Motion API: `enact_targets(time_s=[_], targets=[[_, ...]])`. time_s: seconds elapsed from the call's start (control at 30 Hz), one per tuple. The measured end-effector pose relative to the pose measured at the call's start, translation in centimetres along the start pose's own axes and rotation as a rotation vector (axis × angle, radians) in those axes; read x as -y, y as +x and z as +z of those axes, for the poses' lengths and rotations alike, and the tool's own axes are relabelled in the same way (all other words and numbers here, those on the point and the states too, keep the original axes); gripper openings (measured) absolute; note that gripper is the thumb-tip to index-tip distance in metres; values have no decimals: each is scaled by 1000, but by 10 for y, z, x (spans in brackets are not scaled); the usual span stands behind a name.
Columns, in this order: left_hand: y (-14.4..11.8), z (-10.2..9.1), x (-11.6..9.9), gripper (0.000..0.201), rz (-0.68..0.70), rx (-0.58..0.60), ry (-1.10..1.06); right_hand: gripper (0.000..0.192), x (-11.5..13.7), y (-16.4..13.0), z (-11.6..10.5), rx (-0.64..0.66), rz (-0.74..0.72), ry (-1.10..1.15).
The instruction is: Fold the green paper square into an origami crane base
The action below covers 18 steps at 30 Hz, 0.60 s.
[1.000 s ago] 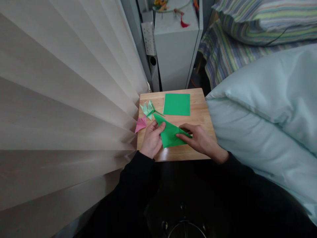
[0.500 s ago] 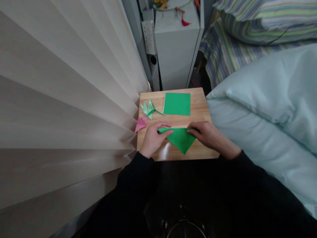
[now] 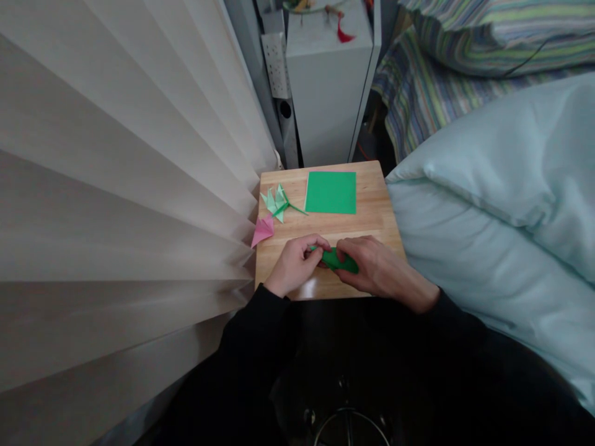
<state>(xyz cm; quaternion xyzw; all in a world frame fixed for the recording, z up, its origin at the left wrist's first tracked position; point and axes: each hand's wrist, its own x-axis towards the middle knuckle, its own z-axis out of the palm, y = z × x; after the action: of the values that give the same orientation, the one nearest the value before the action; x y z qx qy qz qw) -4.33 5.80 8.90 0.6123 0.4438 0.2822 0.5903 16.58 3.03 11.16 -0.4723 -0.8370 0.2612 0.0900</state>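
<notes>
A sheet of green origami paper (image 3: pixel 340 261) is bent between my two hands above the near part of a small wooden table (image 3: pixel 372 223). My left hand (image 3: pixel 297 261) pinches its left end between thumb and fingers. My right hand (image 3: pixel 372 265) is closed over its right side, fingers on top and thumb below, hiding part of the paper. Beyond my hands lies a flat green paper square (image 3: pixel 331 192). To its left are a pale green folded paper piece (image 3: pixel 276 201) with a thin green stem (image 3: pixel 296 209) and a pink folded paper piece (image 3: pixel 263 229).
A pleated curtain (image 3: pixel 139 204) hangs close along the table's left edge. At the right, a bed with a light blue quilt (image 3: pixel 474 217) borders the table. A grey cabinet (image 3: pixel 328 99) and a white power strip (image 3: pixel 276 65) stand behind it.
My right hand has moved left toward my left hand. The green paper, earlier a spread triangle pointing toward me, is now bent up and mostly covered by my fingers.
</notes>
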Motion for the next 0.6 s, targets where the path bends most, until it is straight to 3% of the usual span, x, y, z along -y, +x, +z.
enact_targets(time_s=[0.1, 0.23, 0.43, 0.6], targets=[[-2, -8, -1, 14, -43, 91, -20, 3, -4, -1, -5, 15, 23, 62], [-2, -12, 3, 20, -33, 170, 3, 9, -5, -1, -8, 46, 55, 225], [1, -12, 3, 14, 10, 77, 23, 17, 0, 0, -12, 58, 134, 321], [1, -20, -4, 24, 5, 11, -107, 43, 0, -1, -28, 41, 149, 516]])
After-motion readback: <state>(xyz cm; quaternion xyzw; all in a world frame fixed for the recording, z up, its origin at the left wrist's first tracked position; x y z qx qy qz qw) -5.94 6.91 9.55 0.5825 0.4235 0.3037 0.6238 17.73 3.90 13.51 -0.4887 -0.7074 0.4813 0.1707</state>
